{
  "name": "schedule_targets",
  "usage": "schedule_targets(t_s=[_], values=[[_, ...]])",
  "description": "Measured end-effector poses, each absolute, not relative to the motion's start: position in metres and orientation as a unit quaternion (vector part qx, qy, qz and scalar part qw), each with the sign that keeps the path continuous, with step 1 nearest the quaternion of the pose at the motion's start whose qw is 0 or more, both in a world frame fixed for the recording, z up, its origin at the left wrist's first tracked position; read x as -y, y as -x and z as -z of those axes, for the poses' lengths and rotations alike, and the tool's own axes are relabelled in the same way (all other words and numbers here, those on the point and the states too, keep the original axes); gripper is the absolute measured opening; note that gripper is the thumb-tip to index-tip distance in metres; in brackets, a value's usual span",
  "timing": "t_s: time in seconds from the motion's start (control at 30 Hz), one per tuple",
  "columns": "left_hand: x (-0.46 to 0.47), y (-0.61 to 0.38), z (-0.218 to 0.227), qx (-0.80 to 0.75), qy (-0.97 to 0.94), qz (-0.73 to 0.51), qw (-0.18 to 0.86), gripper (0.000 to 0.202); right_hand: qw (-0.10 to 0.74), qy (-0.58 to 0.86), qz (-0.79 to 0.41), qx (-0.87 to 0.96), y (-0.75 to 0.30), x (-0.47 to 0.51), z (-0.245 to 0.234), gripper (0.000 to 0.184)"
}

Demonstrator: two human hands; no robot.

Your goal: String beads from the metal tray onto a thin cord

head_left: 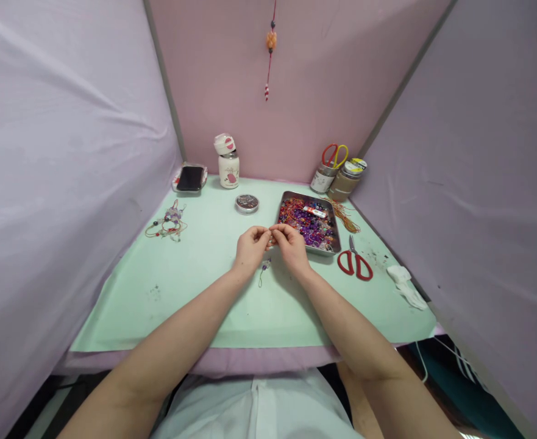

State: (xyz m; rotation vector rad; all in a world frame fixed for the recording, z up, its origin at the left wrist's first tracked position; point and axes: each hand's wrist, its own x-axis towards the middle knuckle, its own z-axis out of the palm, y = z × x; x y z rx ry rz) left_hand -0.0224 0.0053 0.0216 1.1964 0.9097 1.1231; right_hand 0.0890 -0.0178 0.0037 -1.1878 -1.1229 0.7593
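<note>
Forearms [195,308] end in hands [291,247] pinching something indistinct [270,240], tray rim [325,252] just right, roomy green cloth [204,256] left.

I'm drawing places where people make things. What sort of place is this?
Probably a small craft corner for beadwork. You can see a metal tray of colourful beads, red-handled scissors beside it, and a little beaded string on the table.

The green surface [195,311] is carrying a white bottle [229,172] toward the far left, a round container [247,203] nearer, and a metal bead tray [323,251] right of it; scissors [352,245] are lying right of the tray, beaded cords [174,214] at left.
</note>
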Motion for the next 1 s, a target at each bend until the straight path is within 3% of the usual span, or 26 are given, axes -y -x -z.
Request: schedule_targets(t_s=[0.47,0.63,1.0], values=[[-0.008,0.027,-0.023,-0.318,-0.415,-0.423,0.740,0.031,0.595,0.520,-0.221,0.571,-0.095,0.020,-0.008,0.016],[-0.009,0.027,-0.023,-0.315,-0.403,-0.430,0.744,0.030,0.595,0.531,-0.259,0.545,-0.098,0.021,-0.010,0.021],[-0.008,0.027,-0.023,-0.328,-0.437,-0.429,0.719,0.024,0.551,0.527,-0.195,0.617,-0.103,0.026,-0.021,0.014]])
